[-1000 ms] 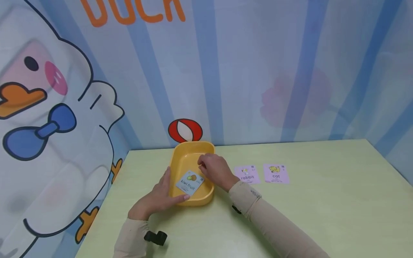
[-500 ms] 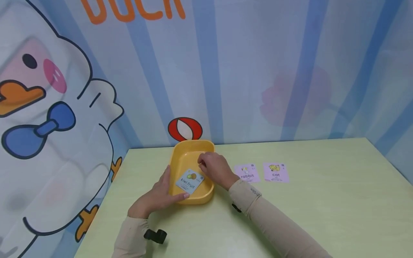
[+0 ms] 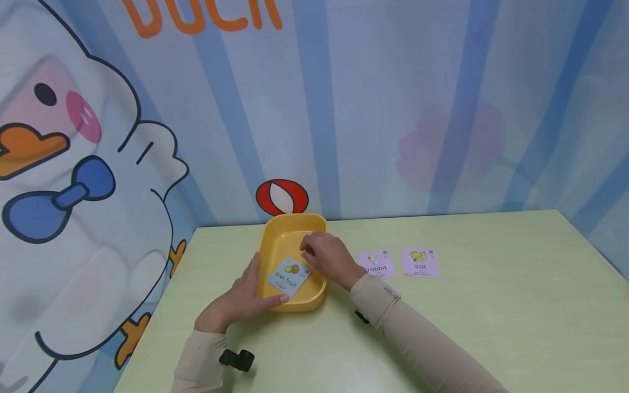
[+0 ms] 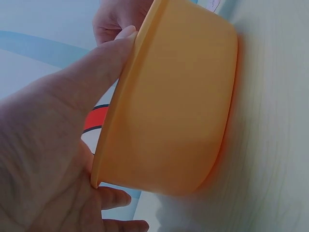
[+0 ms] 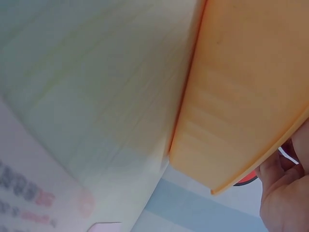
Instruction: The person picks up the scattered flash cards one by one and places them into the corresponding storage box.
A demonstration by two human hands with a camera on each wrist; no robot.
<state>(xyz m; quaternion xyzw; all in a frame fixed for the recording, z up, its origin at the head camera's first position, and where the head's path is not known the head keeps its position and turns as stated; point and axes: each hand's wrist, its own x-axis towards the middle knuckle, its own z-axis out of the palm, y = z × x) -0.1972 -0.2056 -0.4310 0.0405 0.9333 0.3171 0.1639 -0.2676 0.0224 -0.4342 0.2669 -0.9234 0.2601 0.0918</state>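
Note:
The yellow tray [image 3: 287,245] stands at the back left of the table, with a pale blue "kiwi fruit" card [image 3: 289,277] lying in it. My left hand [image 3: 241,300] holds the tray's near left corner, thumb on the front rim and fingers along the outside of the left wall. Over the tray's right side, my right hand [image 3: 331,256] reaches in with curled fingers. Nothing shows between those fingers in the head view; the right wrist view catches the same hand [image 5: 287,193] beyond the rim. A pink "rabbit" card [image 3: 378,266], partly behind the right wrist, lies right of the tray.
A pink "cat" card [image 3: 420,263] lies right of the rabbit card on the pale green table [image 3: 501,305]. Right behind the table's back edge rises a printed duck backdrop [image 3: 373,109]. Black wrist cameras are strapped at both sleeves.
The view has shifted very slightly. Both hands, the tray and the cards keep their places, and the right hand stays curled over the tray.

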